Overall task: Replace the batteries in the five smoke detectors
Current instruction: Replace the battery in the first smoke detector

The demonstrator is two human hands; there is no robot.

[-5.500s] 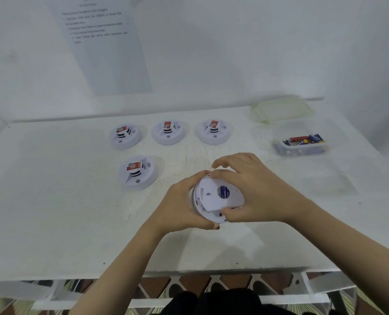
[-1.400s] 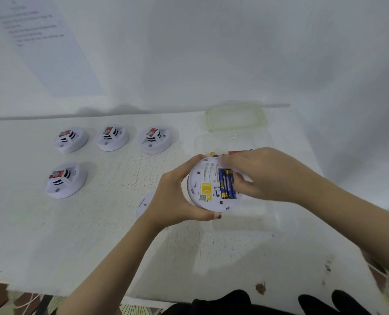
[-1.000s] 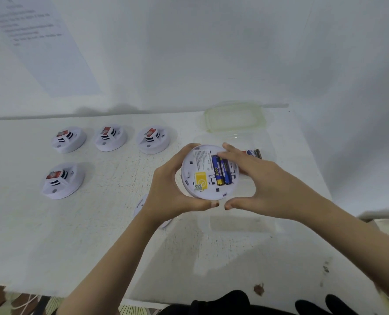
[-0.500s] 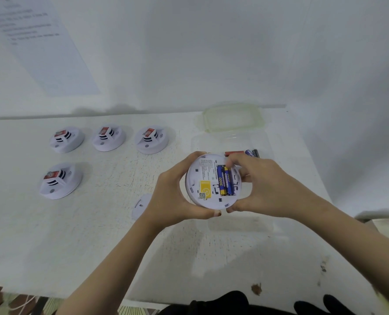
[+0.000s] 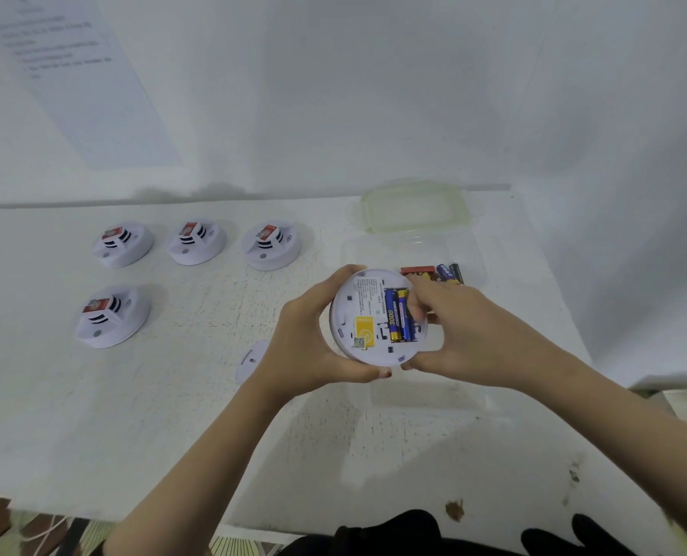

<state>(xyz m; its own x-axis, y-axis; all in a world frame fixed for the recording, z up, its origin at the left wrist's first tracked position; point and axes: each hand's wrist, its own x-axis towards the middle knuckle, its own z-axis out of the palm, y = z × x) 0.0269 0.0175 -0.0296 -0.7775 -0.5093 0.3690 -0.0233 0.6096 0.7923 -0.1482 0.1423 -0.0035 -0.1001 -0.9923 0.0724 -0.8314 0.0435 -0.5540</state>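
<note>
Hands above the white table [image 5: 133, 415]: my left hand [image 5: 309, 339] grips the round white plastic smoke detector [image 5: 368, 315] at nine o'clock; my right hand [image 5: 470, 339] pinches it at three, fingertips [image 5: 416, 311] on blue-and-gold batteries [image 5: 397, 317].

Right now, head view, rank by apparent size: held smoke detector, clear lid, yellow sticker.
1. held smoke detector, clear lid: look alike; detector nearer, so unranked.
2. yellow sticker.

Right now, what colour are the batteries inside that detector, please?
The batteries are blue with gold ends; head view.
</note>
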